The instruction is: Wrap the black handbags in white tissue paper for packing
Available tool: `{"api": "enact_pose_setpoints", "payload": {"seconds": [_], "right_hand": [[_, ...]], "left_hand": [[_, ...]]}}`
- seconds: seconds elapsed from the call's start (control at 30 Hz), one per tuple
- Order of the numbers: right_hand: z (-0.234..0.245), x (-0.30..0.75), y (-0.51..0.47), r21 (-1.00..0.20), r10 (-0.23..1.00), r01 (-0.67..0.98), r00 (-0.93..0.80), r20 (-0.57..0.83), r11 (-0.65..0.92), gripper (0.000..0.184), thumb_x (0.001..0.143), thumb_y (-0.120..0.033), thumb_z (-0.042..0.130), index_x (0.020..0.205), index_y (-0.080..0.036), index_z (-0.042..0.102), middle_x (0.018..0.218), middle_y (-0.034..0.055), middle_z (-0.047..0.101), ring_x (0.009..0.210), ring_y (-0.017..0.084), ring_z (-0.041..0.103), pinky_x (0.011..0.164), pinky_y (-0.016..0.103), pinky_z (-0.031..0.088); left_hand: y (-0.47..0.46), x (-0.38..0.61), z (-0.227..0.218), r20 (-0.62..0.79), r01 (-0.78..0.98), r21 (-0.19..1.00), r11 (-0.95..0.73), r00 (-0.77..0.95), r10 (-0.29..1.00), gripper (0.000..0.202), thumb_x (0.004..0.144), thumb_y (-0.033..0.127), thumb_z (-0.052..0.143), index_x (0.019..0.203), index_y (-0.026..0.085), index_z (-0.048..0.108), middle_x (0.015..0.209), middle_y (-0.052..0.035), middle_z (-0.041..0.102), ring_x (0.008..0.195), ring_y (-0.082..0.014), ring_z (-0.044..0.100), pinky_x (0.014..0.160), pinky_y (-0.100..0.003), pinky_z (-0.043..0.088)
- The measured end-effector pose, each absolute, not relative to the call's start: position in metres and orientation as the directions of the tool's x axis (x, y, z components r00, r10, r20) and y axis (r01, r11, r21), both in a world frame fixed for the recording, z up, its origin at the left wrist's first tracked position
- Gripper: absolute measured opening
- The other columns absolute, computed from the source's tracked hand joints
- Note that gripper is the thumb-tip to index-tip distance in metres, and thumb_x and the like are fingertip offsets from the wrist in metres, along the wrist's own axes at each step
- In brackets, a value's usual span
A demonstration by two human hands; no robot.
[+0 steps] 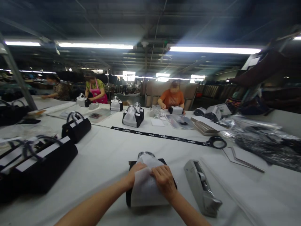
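Note:
A small black handbag (130,197) lies on the white table in front of me, wrapped in white tissue paper (145,190). My left hand (134,174) curls over the paper at the bag's upper left. My right hand (164,180) presses its closed fingers on the paper at the upper right. The bag's silvery handle (146,154) sticks out beyond my hands. Both hands pinch the paper against the bag.
A grey tape dispenser (202,187) lies right of the bag. Black handbags (39,163) stand at the left, and another handbag (133,117) stands farther back. A printed black ribbon (164,137) runs across the table to a roll (217,142). Across the table sit other workers (173,99).

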State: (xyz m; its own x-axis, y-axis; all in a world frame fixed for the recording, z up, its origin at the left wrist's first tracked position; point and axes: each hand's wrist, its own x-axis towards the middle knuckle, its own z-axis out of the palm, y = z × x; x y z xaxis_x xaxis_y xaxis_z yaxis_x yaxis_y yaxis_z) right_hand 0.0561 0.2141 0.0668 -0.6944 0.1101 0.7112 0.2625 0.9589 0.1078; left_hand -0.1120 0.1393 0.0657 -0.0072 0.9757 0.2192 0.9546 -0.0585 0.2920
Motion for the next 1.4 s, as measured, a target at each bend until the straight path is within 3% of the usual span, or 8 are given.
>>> {"api": "enact_pose_setpoints", "payload": {"seconds": [0.13, 0.37, 0.57, 0.77, 0.87, 1.0, 1.2, 1.4], "right_hand": [[0.059, 0.059, 0.212, 0.104, 0.097, 0.242, -0.693, 0.715, 0.965, 0.016, 0.091, -0.016, 0.048, 0.098, -0.02, 0.062, 0.095, 0.0063, 0.063, 0.09, 0.02, 0.052, 0.083, 0.036, 0.034], [0.05, 0.057, 0.216, -0.094, 0.193, 0.17, -0.806, 0.559, 0.981, 0.022, 0.091, -0.026, 0.051, 0.075, -0.017, 0.063, 0.075, 0.0021, 0.057, 0.072, 0.014, 0.053, 0.066, 0.024, 0.04], [0.054, 0.057, 0.216, -0.225, 0.293, 0.203, -0.807, 0.512, 0.953, 0.011, 0.081, -0.019, 0.06, 0.071, -0.018, 0.066, 0.08, 0.0023, 0.062, 0.08, 0.015, 0.057, 0.072, 0.026, 0.04], [0.052, 0.058, 0.216, -0.318, 0.458, 0.334, -0.719, 0.522, 0.887, 0.009, 0.077, -0.026, 0.065, 0.074, -0.017, 0.063, 0.078, 0.003, 0.06, 0.078, 0.018, 0.057, 0.073, 0.031, 0.043], [0.051, 0.059, 0.218, -0.38, 0.539, 0.383, -0.586, 0.604, 0.842, 0.036, 0.07, -0.029, 0.069, 0.101, -0.014, 0.058, 0.103, 0.0109, 0.058, 0.099, 0.025, 0.054, 0.084, 0.038, 0.046], [0.054, 0.059, 0.222, -0.289, 0.449, 0.354, -0.557, 0.699, 0.889, 0.082, 0.065, -0.023, 0.071, 0.137, -0.017, 0.032, 0.143, 0.0173, 0.031, 0.131, 0.035, 0.029, 0.105, 0.054, 0.028], [0.05, 0.067, 0.224, -0.244, 0.26, 0.129, -0.724, 0.639, 0.961, 0.019, 0.083, -0.012, 0.055, 0.092, -0.024, 0.066, 0.085, 0.0036, 0.063, 0.094, 0.022, 0.053, 0.086, 0.04, 0.044], [0.044, 0.071, 0.222, -0.269, 0.318, 0.183, -0.694, 0.646, 0.946, 0.017, 0.086, -0.012, 0.051, 0.091, -0.02, 0.065, 0.095, 0.0063, 0.064, 0.088, 0.022, 0.051, 0.08, 0.037, 0.044]], "left_hand": [[0.15, -0.129, 0.082, 0.204, 0.924, 0.382, -0.025, -0.059, 0.977, 0.031, 0.087, 0.039, 0.054, 0.102, 0.013, 0.058, 0.097, -0.0024, 0.061, 0.083, -0.0171, 0.06, 0.071, -0.033, 0.053], [0.135, -0.101, 0.104, 0.305, 0.935, 0.334, 0.118, -0.226, 0.925, 0.036, 0.087, 0.039, 0.055, 0.114, 0.015, 0.054, 0.115, -0.0065, 0.056, 0.099, -0.0214, 0.057, 0.083, -0.041, 0.051], [0.106, -0.057, 0.084, 0.363, 0.947, 0.236, 0.219, -0.295, 0.884, 0.02, 0.09, 0.019, 0.042, 0.083, 0.018, 0.061, 0.088, -0.0036, 0.059, 0.09, -0.0205, 0.053, 0.087, -0.042, 0.041], [0.086, -0.033, 0.053, 0.419, 0.915, 0.239, 0.325, -0.399, 0.816, 0.023, 0.09, 0.015, 0.037, 0.087, 0.021, 0.059, 0.089, -0.0043, 0.056, 0.09, -0.0219, 0.048, 0.086, -0.037, 0.036], [0.084, -0.032, 0.047, 0.44, 0.917, 0.241, 0.319, -0.396, 0.806, 0.02, 0.089, 0.014, 0.04, 0.09, 0.021, 0.059, 0.09, -0.0033, 0.055, 0.091, -0.0218, 0.048, 0.087, -0.038, 0.035], [0.087, -0.037, 0.044, 0.457, 0.922, 0.245, 0.3, -0.383, 0.803, 0.016, 0.088, 0.014, 0.045, 0.089, 0.022, 0.059, 0.088, -0.002, 0.055, 0.091, -0.021, 0.048, 0.088, -0.036, 0.036], [0.089, -0.041, 0.042, 0.455, 0.921, 0.237, 0.308, -0.385, 0.803, 0.018, 0.091, 0.019, 0.042, 0.088, 0.024, 0.059, 0.087, -0.002, 0.053, 0.087, -0.0201, 0.047, 0.085, -0.035, 0.037], [0.088, -0.038, 0.052, 0.47, 0.923, 0.27, 0.274, -0.375, 0.799, 0.052, 0.08, 0.057, 0.054, 0.125, 0.031, 0.048, 0.095, -0.004, 0.05, 0.09, -0.0229, 0.047, 0.083, -0.038, 0.038]]}}
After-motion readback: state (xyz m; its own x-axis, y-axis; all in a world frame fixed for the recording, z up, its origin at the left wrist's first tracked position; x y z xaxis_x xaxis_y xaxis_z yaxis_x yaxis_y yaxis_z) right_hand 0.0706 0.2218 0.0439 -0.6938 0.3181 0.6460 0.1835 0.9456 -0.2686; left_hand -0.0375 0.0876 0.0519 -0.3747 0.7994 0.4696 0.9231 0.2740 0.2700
